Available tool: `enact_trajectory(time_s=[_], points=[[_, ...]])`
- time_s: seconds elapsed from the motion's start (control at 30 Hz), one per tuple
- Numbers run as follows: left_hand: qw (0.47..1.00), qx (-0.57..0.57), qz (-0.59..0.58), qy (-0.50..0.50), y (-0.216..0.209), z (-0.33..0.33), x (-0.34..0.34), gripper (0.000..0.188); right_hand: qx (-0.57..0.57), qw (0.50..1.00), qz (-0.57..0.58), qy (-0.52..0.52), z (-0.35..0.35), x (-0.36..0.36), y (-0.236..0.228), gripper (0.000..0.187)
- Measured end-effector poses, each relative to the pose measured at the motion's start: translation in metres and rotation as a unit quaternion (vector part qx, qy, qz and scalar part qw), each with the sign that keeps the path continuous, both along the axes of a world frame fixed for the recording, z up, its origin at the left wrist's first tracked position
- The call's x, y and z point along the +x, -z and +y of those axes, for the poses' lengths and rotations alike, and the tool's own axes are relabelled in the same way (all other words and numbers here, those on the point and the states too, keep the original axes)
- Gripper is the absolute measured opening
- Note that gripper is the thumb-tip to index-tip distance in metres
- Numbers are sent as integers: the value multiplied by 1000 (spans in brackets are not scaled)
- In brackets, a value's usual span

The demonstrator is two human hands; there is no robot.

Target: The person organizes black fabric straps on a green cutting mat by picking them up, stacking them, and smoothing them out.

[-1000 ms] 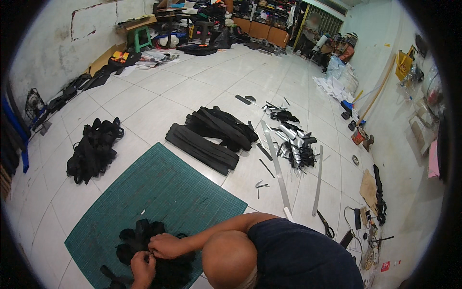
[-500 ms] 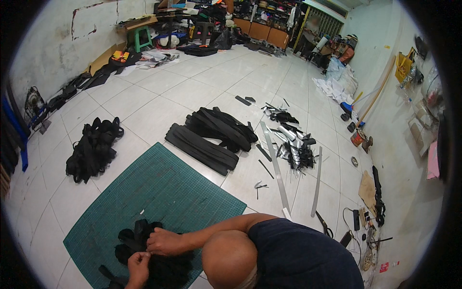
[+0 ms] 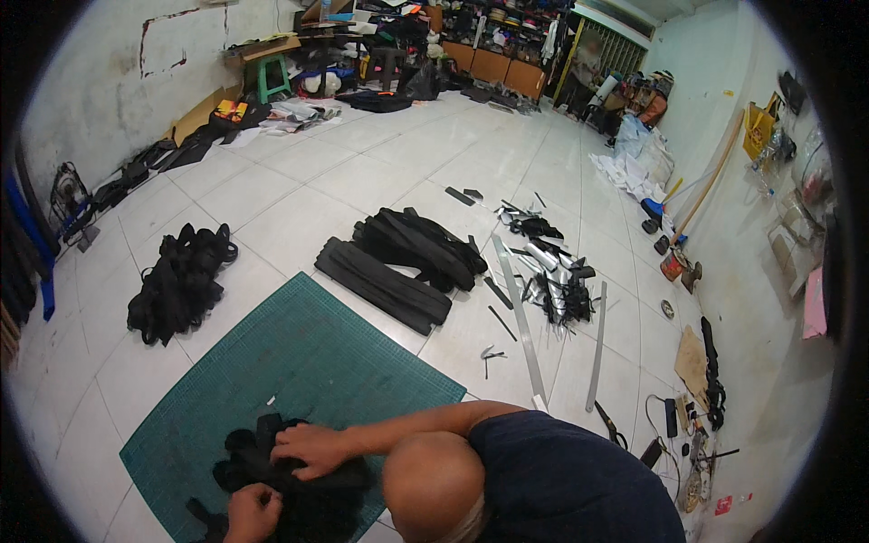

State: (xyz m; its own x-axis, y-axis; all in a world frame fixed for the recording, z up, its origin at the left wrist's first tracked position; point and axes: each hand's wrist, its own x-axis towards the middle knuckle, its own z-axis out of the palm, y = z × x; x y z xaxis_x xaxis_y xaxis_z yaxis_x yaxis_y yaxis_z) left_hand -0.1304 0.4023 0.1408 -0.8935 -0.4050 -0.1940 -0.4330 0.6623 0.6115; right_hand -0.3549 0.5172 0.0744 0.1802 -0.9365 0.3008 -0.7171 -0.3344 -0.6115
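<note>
A heap of black fabric straps point(image 3: 317, 507) lies on the near part of a green cutting mat point(image 3: 317, 335). My right hand point(image 3: 312, 449) reaches over the heap from the right, palm down, its thumb spread away from the fingers, touching the straps. Lower and to the left, my left hand point(image 3: 253, 512) is closed in a pinch at the heap's left side. Whatever sits between those fingertips is too small or too dark to make out. A small pale scrap point(image 3: 271, 400) lies on the mat beyond the heap.
Beyond the mat lie folded black strap bundles point(image 3: 385, 285), with a looped black strap pile point(image 3: 181, 285) to the left. At right are metal rulers point(image 3: 520, 326), silver-black offcuts point(image 3: 557, 290) and scissors point(image 3: 611, 425). A person point(image 3: 584, 68) is at the far doorway.
My hands were close together, fingertips nearly meeting over the straps. Now they are apart: the right has spread its fingers, and the left has shifted slightly down toward me.
</note>
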Motion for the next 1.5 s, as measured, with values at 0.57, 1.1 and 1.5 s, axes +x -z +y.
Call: enact_trajectory(time_s=[0.57,1.1,1.5], points=[[989,145,-24,22,-2,-16,0,20,92,991,-74,-67,1,43,6,30],[982,-127,-78,-114,73,-107,85,22,131,984,94,74,33,-11,10,66],[969,-137,-69,-193,37,-127,87,26,389,910,-73,126,32,-4,18,110]])
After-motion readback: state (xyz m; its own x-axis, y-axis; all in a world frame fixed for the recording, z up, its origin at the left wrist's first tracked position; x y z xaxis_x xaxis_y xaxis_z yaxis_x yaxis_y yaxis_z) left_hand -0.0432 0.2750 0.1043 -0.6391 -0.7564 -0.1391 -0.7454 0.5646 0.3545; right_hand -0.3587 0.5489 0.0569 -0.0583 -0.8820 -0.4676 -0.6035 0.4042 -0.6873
